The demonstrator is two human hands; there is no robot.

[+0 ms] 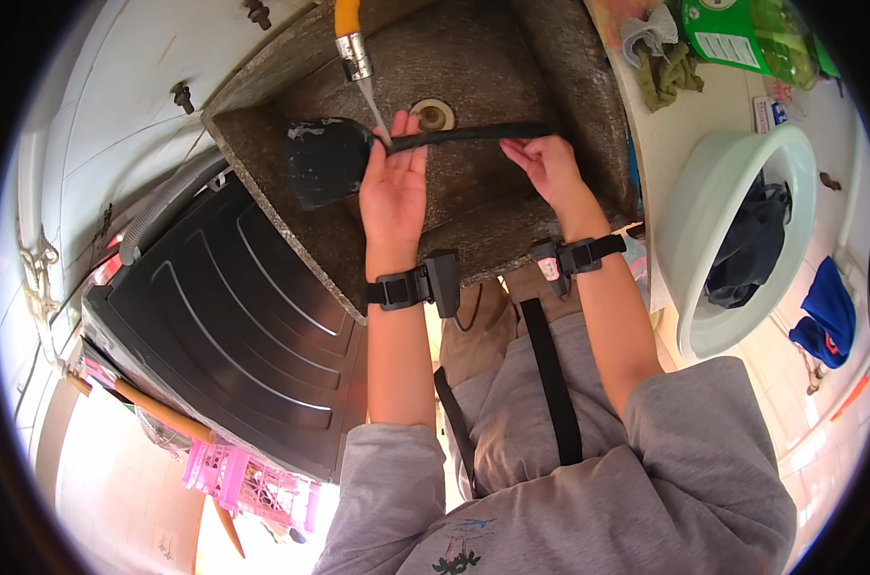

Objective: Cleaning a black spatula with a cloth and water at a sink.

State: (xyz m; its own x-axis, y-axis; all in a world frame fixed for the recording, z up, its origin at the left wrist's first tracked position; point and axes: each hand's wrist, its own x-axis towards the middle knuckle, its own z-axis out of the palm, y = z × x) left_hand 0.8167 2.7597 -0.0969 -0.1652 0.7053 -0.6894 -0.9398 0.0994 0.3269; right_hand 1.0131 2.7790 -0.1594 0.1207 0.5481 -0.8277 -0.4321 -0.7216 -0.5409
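stone sink (487,53), running hose (355,56) above, pale basin (689,225) alongside, left hand (394,192) palm-open under black item (327,165), right hand (548,168) pinching it

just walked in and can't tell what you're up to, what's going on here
A person holds a black shovel-shaped item over a stone-like sink. The left hand is palm up, with the item's narrow part across its fingers; the right hand pinches the far end. Water from a yellow hose runs down beside the left thumb. To the right, a pale basin holds dark cloth.
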